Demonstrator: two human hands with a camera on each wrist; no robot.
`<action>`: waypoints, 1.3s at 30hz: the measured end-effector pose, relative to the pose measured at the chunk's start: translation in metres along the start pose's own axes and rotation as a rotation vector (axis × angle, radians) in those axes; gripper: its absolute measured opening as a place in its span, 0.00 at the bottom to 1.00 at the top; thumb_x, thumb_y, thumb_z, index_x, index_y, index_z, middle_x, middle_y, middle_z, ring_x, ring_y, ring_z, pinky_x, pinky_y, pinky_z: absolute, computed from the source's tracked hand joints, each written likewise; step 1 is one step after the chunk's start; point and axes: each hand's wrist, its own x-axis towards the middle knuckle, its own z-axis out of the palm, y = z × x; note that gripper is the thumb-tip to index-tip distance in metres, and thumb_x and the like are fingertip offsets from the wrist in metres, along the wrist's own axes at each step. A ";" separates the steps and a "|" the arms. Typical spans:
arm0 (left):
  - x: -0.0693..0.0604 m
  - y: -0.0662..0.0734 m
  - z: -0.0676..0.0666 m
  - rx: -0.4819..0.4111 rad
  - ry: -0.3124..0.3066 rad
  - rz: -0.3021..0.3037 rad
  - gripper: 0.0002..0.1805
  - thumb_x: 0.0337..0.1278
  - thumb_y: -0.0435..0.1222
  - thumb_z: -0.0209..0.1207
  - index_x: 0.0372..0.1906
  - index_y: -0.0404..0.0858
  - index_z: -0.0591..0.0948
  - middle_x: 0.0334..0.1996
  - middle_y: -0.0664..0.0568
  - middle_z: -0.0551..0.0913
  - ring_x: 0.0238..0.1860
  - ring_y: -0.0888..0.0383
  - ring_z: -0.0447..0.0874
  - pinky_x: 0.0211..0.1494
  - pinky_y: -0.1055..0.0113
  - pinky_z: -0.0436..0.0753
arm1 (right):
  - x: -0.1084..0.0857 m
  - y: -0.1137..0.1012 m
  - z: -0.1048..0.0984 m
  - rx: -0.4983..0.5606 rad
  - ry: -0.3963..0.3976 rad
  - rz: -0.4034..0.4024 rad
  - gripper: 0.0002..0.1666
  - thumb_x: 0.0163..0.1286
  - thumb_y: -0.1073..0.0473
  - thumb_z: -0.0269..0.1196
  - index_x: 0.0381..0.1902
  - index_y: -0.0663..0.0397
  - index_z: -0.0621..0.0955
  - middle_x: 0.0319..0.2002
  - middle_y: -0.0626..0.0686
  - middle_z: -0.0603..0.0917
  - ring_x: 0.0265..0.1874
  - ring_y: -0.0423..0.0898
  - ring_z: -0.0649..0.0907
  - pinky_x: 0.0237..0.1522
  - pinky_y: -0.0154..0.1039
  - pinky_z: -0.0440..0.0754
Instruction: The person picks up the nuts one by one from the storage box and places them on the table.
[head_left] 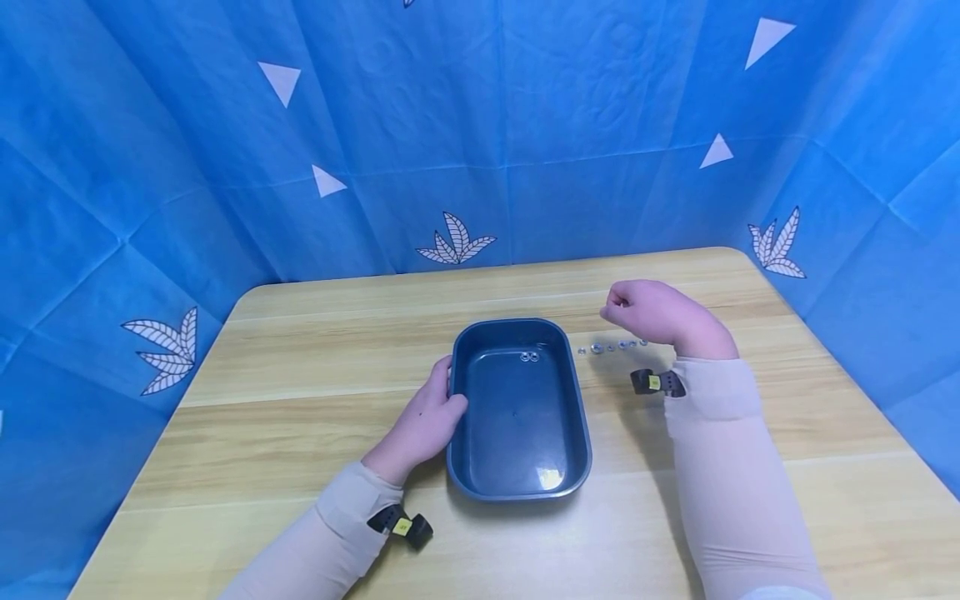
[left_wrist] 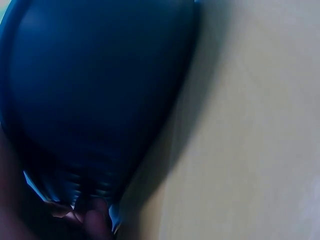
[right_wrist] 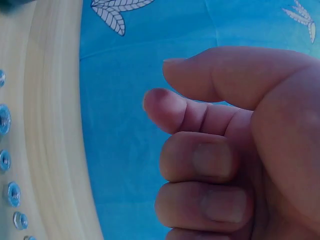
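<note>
A dark blue plastic tray (head_left: 517, 417) stands in the middle of the head view, and two small shiny nuts (head_left: 534, 357) lie inside near its far end. My left hand (head_left: 429, 412) grips the tray's left side, thumb at the rim; the left wrist view shows fingertips (left_wrist: 97, 222) under the tray. To the tray's right, several metal nuts of differing sizes (head_left: 597, 348) lie in a row on the table. Just beyond that row my right hand (head_left: 660, 315) hovers with curled fingers. Nothing shows between its thumb and forefinger in the right wrist view.
The wooden table (head_left: 315, 350) has rounded far corners. A blue curtain (head_left: 570, 108) printed with leaves and white triangles hangs behind it and along both sides. Each wrist carries a black strap with a small camera (head_left: 417, 530).
</note>
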 end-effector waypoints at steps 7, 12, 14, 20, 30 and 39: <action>0.000 0.001 0.000 0.002 0.000 0.000 0.36 0.71 0.40 0.46 0.80 0.43 0.52 0.76 0.48 0.63 0.71 0.43 0.67 0.67 0.39 0.70 | 0.000 -0.008 0.001 -0.003 0.005 -0.030 0.15 0.76 0.49 0.54 0.34 0.51 0.77 0.28 0.51 0.76 0.27 0.49 0.74 0.34 0.46 0.72; -0.001 0.000 0.000 -0.004 -0.002 -0.005 0.36 0.71 0.40 0.46 0.80 0.44 0.51 0.76 0.48 0.63 0.72 0.44 0.67 0.67 0.38 0.69 | 0.000 -0.014 0.003 -0.017 0.016 -0.046 0.13 0.76 0.50 0.54 0.35 0.50 0.78 0.29 0.51 0.77 0.28 0.49 0.75 0.34 0.46 0.73; 0.000 0.000 0.000 -0.007 -0.002 -0.002 0.36 0.71 0.40 0.46 0.80 0.44 0.51 0.76 0.48 0.63 0.71 0.44 0.67 0.67 0.38 0.69 | 0.000 -0.018 0.004 -0.021 0.023 -0.057 0.12 0.76 0.51 0.55 0.35 0.50 0.78 0.29 0.50 0.77 0.29 0.49 0.75 0.34 0.46 0.73; 0.000 0.001 0.001 -0.011 -0.004 0.010 0.36 0.71 0.39 0.46 0.80 0.43 0.51 0.75 0.47 0.64 0.71 0.45 0.68 0.68 0.39 0.70 | -0.001 -0.029 0.003 -0.030 0.037 -0.101 0.11 0.76 0.51 0.55 0.37 0.50 0.79 0.28 0.50 0.77 0.28 0.48 0.76 0.34 0.45 0.74; 0.002 0.000 0.001 -0.002 0.007 0.025 0.36 0.69 0.38 0.47 0.79 0.41 0.53 0.70 0.44 0.70 0.67 0.46 0.72 0.69 0.42 0.70 | -0.006 -0.048 0.002 0.012 0.050 -0.195 0.08 0.75 0.53 0.58 0.37 0.49 0.79 0.28 0.49 0.77 0.26 0.48 0.77 0.34 0.45 0.75; 0.001 0.000 0.002 0.005 0.010 0.016 0.36 0.69 0.39 0.46 0.80 0.42 0.53 0.72 0.45 0.68 0.69 0.46 0.70 0.69 0.40 0.69 | -0.006 -0.061 0.008 0.013 0.054 -0.200 0.08 0.74 0.53 0.58 0.38 0.49 0.80 0.27 0.49 0.77 0.25 0.47 0.77 0.34 0.45 0.76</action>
